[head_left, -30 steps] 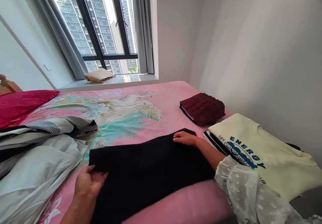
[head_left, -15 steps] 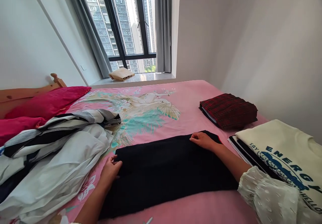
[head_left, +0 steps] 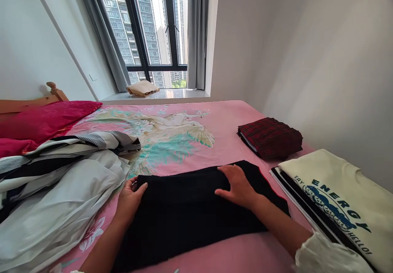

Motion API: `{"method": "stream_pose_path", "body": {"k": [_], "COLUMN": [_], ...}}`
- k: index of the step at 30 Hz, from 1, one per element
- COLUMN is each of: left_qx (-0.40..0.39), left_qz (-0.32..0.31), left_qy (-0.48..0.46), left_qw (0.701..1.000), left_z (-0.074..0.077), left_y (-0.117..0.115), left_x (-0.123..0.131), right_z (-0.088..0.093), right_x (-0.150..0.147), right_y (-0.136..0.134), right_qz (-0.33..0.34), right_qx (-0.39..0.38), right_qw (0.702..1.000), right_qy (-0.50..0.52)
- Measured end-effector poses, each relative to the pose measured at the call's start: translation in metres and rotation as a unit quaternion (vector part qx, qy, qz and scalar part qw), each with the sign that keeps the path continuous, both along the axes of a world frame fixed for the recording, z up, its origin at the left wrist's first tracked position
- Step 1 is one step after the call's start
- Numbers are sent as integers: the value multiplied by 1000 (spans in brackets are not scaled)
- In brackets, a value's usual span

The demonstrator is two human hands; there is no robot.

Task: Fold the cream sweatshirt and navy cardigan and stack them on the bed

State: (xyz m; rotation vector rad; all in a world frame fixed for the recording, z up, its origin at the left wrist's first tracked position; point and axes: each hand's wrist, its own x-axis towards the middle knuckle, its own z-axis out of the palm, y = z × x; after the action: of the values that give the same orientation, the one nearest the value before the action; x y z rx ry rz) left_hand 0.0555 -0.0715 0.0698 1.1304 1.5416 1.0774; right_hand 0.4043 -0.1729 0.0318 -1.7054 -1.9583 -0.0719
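Note:
A black garment lies spread in a long folded shape on the pink bed, with a red line along its right edge. Its exact kind cannot be made out. My left hand grips the upper left corner, thumb on top and the fingers partly hidden at the edge. Flat over the upper right part rests my right hand, its thumb and fingers spread apart and holding nothing.
To the right is a stack topped by a cream printed T-shirt. Behind it sits a folded dark red plaid garment. Loose white and striped clothes heap at left, near red pillows. A beige cloth lies on the windowsill.
My right hand has shifted left along the garment, and its closed fingers have spread apart. My left hand has moved slightly up to the corner. The view has turned a little rightward.

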Motion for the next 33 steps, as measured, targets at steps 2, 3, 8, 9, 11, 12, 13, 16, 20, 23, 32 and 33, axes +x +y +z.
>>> {"method": "stream_pose_path", "body": {"k": [2, 3, 8, 9, 11, 12, 13, 16, 20, 23, 32, 33], "left_qx": [9, 18, 92, 105, 114, 108, 93, 38, 38, 75, 133, 139], "left_qz": [-9, -14, -59, -60, -47, -34, -23, -5, -11, -39, -104, -108], "left_qy": [-29, -34, -66, -69, -73, -73, -72, -63, -77, -114, -136, -123], "left_qw": [1000, 999, 992, 990, 990, 991, 993, 997, 996, 990, 976, 977], "left_z": [14, 23, 66, 71, 73, 70, 64, 43, 41, 66, 114, 110], "left_y": [-1, -2, -6, -6, -4, -3, -1, 2, 0, -3, -8, -8], "left_x": [12, 19, 39, 38, 32, 28, 24, 15, 20, 32, 58, 57], "right_z": [-2, -6, -24, -26, -28, -28, -28, -29, -29, -27, -15, -18], "right_x": [-34, -49, -86, -86, -82, -79, -78, -80, -95, -105, -101, -99], "right_y": [-14, -18, -10, -7, -3, -3, -3, -5, 2, 9, 2, 0], "right_qz": [32, 26, -57, -73, -96, -101, -105, -110, -96, -88, -152, -162], "right_qx": [25, 30, 71, 80, 87, 86, 84, 77, 70, 77, 142, 142], "right_qw": [998, 998, 996, 994, 992, 991, 991, 990, 992, 993, 977, 975], "right_qy": [-40, -46, -16, -10, -11, -17, -26, -41, -45, -34, 47, 46]}}
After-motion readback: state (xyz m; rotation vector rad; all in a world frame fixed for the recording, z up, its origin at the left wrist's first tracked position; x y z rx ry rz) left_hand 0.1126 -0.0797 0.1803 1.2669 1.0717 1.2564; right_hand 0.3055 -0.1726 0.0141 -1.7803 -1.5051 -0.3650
